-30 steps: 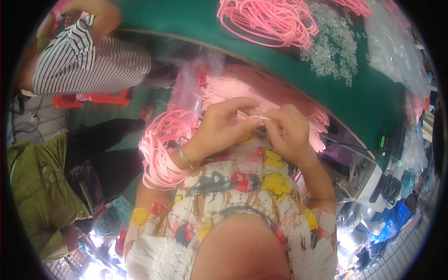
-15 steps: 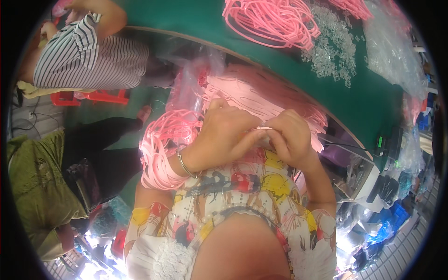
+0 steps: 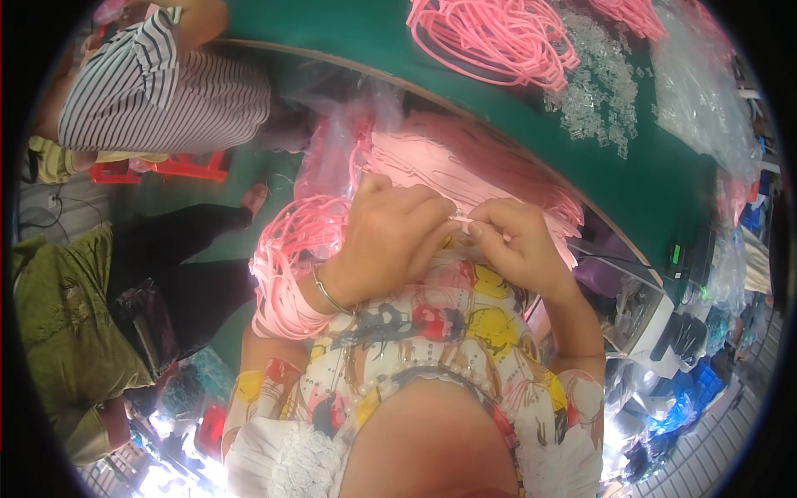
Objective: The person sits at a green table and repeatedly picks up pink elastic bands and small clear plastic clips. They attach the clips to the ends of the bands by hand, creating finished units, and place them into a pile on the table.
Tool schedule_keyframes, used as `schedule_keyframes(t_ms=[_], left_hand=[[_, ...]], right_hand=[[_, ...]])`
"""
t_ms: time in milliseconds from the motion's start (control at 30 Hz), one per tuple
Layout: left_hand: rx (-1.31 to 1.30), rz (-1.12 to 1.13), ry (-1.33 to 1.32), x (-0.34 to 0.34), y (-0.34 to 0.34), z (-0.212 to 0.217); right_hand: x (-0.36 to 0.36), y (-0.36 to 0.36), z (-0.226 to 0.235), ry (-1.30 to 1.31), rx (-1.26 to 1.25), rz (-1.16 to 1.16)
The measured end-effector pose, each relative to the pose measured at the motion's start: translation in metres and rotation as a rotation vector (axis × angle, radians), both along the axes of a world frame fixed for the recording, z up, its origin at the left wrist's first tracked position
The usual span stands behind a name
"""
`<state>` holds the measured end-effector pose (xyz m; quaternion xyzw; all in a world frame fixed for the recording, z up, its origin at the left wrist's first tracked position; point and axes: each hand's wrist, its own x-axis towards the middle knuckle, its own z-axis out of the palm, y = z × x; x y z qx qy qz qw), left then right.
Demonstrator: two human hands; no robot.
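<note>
My left hand [image 3: 392, 236] and my right hand [image 3: 516, 245] meet in front of my chest, both closed in a pinch. Between their fingertips runs a short bit of thin pink strap [image 3: 463, 219]; a small clear piece seems to sit on it at the left fingers, too small to make out. Many looped pink straps [image 3: 278, 274] hang over my left forearm, just behind a metal bangle [image 3: 326, 290]. Beyond my hands, a thick layer of flat pink straps [image 3: 415, 162] lies below the table edge.
A green table [image 3: 656, 195] curves across the far side, bearing a pink strap bundle [image 3: 498, 41], scattered small clear plastic pieces [image 3: 602, 91] and a clear plastic bag [image 3: 701, 83]. On the left are a person in stripes [image 3: 166, 100] and another in green [image 3: 70, 332]. Red stools [image 3: 191, 168] stand there.
My right hand has opened its pinch slightly and turned, and more of the pink strap shows between the fingertips. My left hand has shifted a little left.
</note>
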<state>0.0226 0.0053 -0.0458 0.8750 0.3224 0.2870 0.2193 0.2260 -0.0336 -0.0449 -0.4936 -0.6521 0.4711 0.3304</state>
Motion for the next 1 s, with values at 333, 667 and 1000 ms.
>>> schedule_keyframes(t_ms=[333, 667, 1000], left_hand=[[-0.204, -0.142, -0.101, 0.003, 0.0, -0.013], [-1.153, -0.28, -0.359, 0.0, 0.004, -0.021], [-1.496, -0.277, -0.492, -0.009, 0.012, -0.014]], right_hand=[[0.01, 0.008, -0.018, 0.357, -0.585, 0.043], [0.016, 0.006, -0.02, 0.431, -0.507, 0.102], [-0.006, 0.011, -0.015, -0.13, 0.527, 0.007]])
